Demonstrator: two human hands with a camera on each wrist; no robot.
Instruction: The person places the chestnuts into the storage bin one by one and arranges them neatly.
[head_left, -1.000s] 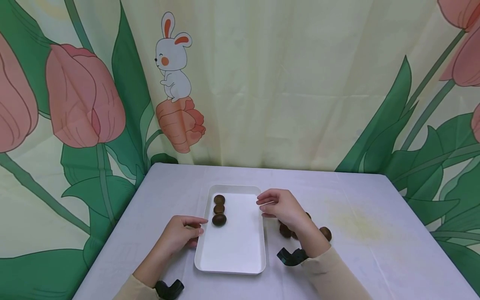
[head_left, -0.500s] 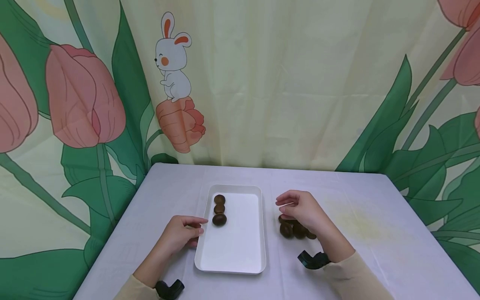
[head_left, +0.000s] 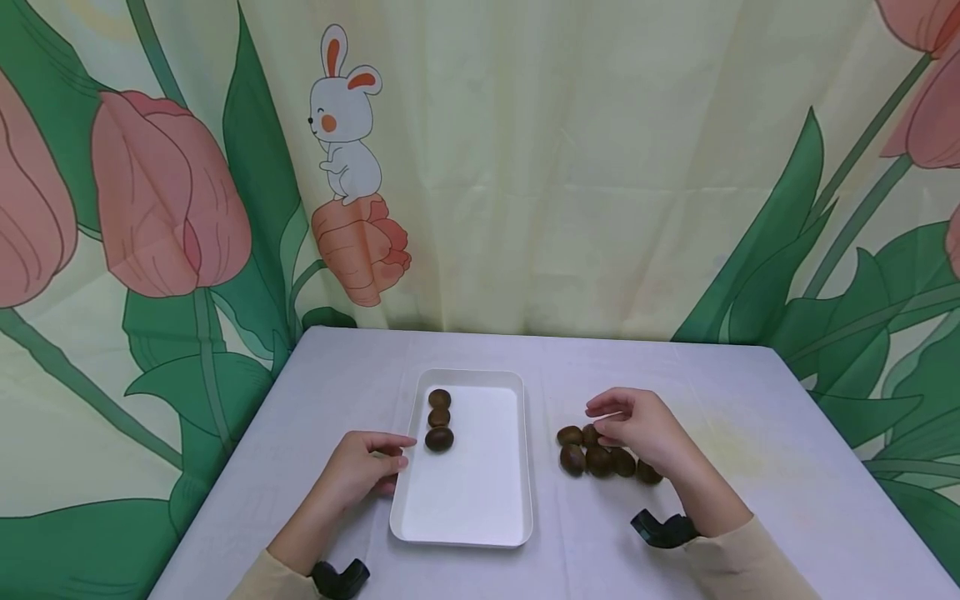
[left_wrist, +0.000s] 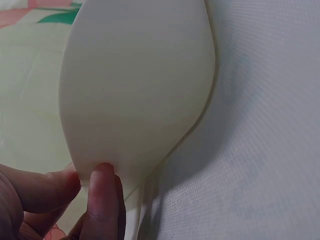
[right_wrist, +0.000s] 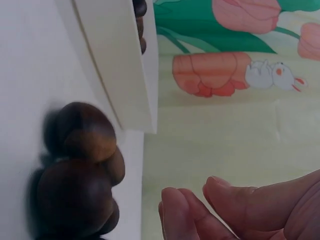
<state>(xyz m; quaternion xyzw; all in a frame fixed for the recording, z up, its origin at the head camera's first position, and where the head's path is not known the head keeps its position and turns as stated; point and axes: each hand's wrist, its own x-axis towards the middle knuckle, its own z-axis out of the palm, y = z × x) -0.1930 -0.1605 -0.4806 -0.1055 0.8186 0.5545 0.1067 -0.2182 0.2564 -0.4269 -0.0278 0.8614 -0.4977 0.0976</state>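
here, flowered curtain (head_left: 562,192) behind tablecloth (head_left: 577,550); left hand (head_left: 365,467), relaxed, touches tray (head_left: 472,496); right hand (head_left: 640,427) loose.

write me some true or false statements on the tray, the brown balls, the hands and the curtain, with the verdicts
1. The left hand touches the tray. True.
2. The tray holds five brown balls. False: it holds three balls, in a line near its left side.
3. More brown balls lie on the table to the right of the tray. True.
4. The right hand is gripping a ball. False: in its wrist view nothing is between the thumb and fingertips.
5. Of the balls in the tray, the one nearest the person looks largest. True.
6. The rabbit on the curtain is on top of a tulip. False: it is on a carrot.
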